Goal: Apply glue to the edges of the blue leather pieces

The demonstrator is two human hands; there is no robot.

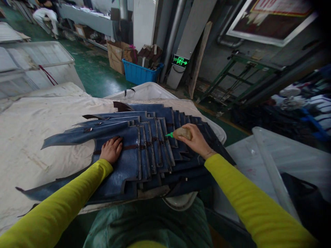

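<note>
Overlapping dark blue leather-like pieces point(126, 151) lie fanned out in a row, their stepped edges toward the right and a dark brown strip across them. My left hand point(112, 150) rests flat on the nearest piece, over the strip, with its fingers stretched out. My right hand point(195, 139) is wrapped round a tan squeeze bottle point(182, 133) with a green nozzle point(169, 134). The nozzle points left, over the edges of the fanned pieces. Whether its tip touches them I cannot tell.
Pale cloth point(46, 120) covers the work surface. White plastic bins point(59, 55) stand behind left, and another white bin point(266, 162) is at right. A blue crate point(141, 72) of scraps and a cardboard box point(116, 57) sit on the green floor. A person point(46, 17) sits far left.
</note>
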